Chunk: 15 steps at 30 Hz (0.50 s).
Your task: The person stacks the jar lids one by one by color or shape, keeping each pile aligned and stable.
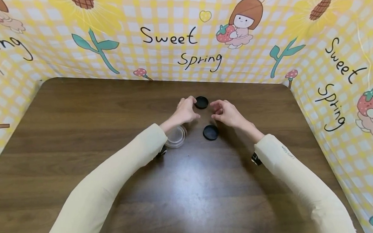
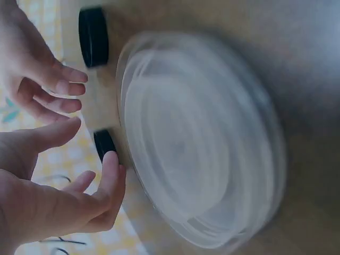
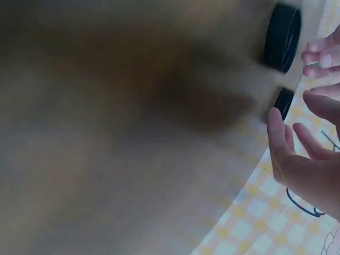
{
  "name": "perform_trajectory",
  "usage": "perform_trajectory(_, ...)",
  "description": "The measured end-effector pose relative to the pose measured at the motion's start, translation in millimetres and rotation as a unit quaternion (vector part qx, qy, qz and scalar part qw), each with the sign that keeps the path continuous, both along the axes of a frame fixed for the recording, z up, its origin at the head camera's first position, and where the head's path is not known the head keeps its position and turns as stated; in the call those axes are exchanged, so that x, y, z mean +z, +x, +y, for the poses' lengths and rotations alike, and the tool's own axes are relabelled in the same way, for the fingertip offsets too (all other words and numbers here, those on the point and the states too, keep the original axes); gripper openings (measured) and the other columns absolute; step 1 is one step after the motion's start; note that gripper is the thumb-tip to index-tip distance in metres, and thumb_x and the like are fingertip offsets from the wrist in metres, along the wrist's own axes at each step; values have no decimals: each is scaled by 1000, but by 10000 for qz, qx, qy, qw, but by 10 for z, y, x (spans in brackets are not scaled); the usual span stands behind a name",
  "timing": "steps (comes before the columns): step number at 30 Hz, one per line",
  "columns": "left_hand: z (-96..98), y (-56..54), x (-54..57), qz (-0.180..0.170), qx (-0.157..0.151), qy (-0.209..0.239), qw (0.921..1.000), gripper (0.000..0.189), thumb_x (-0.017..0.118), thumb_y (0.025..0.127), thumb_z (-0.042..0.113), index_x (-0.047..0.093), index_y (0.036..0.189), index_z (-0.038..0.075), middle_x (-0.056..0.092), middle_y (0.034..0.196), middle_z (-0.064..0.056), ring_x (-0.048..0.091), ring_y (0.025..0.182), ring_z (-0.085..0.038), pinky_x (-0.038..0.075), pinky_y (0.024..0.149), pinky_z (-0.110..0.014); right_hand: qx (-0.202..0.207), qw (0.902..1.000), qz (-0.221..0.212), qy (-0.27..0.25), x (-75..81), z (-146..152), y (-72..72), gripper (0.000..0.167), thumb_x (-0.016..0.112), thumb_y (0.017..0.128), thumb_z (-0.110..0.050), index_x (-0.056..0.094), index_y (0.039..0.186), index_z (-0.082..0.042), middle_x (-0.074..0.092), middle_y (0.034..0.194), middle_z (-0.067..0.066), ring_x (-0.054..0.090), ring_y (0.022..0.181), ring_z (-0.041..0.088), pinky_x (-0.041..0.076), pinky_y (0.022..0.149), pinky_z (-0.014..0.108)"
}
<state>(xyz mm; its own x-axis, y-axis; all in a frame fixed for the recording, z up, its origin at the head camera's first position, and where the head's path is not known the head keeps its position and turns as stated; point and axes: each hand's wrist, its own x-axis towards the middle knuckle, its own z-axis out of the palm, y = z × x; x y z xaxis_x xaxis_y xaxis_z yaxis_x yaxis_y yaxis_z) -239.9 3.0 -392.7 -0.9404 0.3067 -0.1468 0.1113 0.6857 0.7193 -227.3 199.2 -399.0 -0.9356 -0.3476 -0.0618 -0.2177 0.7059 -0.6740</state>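
Two shallow round black lids or caps lie on the table, a farther one [image 1: 201,102] and a nearer one [image 1: 211,132]. My left hand [image 1: 186,111] is at the left side of the farther one, thumb and fingers spread apart; whether a fingertip touches its rim I cannot tell. On the other side, my right hand [image 1: 227,113] hovers with loosely bent fingers, a gap between it and both black pieces. Under my left wrist sits a clear round plastic piece [image 1: 176,136] with several rings, large and blurred in the left wrist view. Neither palm holds anything.
The brown wood-grain table [image 1: 190,186] reaches to a yellow checked cloth [image 1: 168,12] printed with flowers and "Sweet Spring", standing like walls at the back and both sides. A dark wrist strap shows under each pale sleeve.
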Motion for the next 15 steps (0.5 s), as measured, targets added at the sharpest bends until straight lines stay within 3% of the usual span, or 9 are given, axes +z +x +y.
perform_trajectory(4, -22, -161, -51, -64, 52, 125, 9999, 59, 78, 77, 5, 49, 129, -4, 53, 124, -20, 40, 121, -33, 35, 102, -40, 52, 9996, 56, 254, -17, -77, -209, 48, 69, 87, -2, 52, 131, 6, 60, 111, 24, 61, 101, 33, 47, 87, 43)
perform_trajectory(8, -9, -284, -122, 129, 85, 225, 9996, 58, 78, 77, 2, 51, 128, -4, 55, 124, -19, 38, 122, -32, 33, 103, -38, -21, 9998, -157, 145, -38, -147, -372, 54, 70, 85, -1, 48, 134, 8, 59, 117, 26, 59, 107, 35, 46, 92, 42)
perform_trajectory(15, 85, -384, -175, 284, 79, 121, 9995, 59, 80, 75, 1, 54, 128, -4, 53, 125, -20, 39, 121, -33, 32, 103, -37, -113, 9993, -355, 12, -72, -247, -506, 58, 71, 83, 2, 47, 136, 7, 57, 121, 26, 58, 110, 34, 48, 92, 39)
